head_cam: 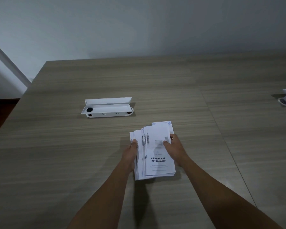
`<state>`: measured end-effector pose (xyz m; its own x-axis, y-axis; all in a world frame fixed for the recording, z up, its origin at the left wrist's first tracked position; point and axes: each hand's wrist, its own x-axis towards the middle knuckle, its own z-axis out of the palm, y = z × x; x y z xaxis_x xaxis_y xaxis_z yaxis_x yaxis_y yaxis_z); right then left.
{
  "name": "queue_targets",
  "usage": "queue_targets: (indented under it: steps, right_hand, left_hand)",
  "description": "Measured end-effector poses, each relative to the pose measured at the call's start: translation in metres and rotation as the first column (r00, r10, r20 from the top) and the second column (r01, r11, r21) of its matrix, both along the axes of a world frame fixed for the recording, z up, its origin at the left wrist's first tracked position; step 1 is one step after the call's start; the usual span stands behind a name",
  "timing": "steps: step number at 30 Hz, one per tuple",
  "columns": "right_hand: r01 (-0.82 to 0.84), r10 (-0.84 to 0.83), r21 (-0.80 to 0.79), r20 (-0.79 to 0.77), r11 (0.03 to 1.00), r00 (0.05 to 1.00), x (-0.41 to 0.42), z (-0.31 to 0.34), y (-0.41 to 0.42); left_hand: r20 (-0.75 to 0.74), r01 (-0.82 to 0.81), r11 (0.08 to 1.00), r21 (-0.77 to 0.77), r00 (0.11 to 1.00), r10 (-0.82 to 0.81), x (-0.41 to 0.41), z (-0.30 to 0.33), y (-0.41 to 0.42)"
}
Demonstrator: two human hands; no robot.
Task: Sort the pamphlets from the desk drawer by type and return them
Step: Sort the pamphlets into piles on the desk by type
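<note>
Hands, left (132, 152) and right (173, 149), each grip clamped on fanned white paper pamphlets (157, 161) above wood-grain bench (73, 154); best peel one cover at a time, reading type first.

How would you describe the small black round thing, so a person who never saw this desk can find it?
On the wooden desk, beyond the pamphlets, lies a long white tray with its lid open. The black disc sits at the tray's left end, the only dark thing on it.
</note>
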<state>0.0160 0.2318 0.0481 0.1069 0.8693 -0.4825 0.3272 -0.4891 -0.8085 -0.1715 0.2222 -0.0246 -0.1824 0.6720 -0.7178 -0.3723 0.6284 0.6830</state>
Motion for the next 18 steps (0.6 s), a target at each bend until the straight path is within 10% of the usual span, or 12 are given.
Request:
queue_targets:
  steps: [18]
  right_hand:
    - [-0.135, 0.135, 0.005, -0.112, 0.991, 0.984, 0.003, 0.004, -0.006]
  left_hand:
    - [0.174, 0.098, 0.994, 0.05, 0.979, -0.105, 0.003, 0.009, -0.003]
